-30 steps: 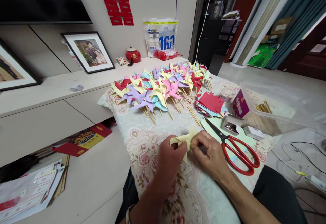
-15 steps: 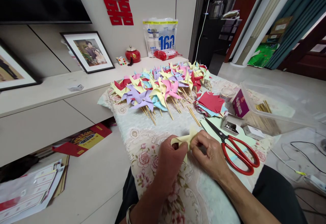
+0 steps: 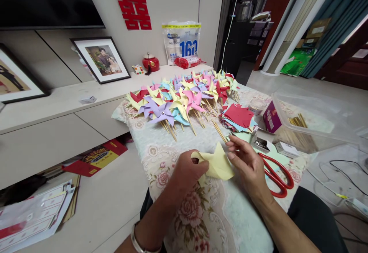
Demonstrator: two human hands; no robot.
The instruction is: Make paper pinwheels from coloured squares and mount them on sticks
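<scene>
A pale yellow paper pinwheel (image 3: 220,165), partly folded, is pinched in my left hand (image 3: 188,170) above the floral tablecloth. My right hand (image 3: 249,165) hovers just right of the paper with its fingers spread and nothing in them. Behind that hand lie red-handled scissors (image 3: 277,176), their blades mostly hidden by it. Bamboo sticks (image 3: 219,131) rest on the cloth beyond my hands. To the right of the sticks is a stack of cut paper squares (image 3: 238,115), a red one on top. A small open box of metal fasteners (image 3: 261,144) sits close by.
Many finished pinwheels (image 3: 178,103) on sticks cover the far part of the table. A clear plastic bin (image 3: 310,122) stands at the right edge, near a small white box (image 3: 287,149). Cables and a power strip (image 3: 356,207) lie on the floor at right.
My right hand has let go of the yellow paper and moved right, its fingers opening over the scissor blades. One paper flap has sprung outward; my left hand still pinches the folded part.
</scene>
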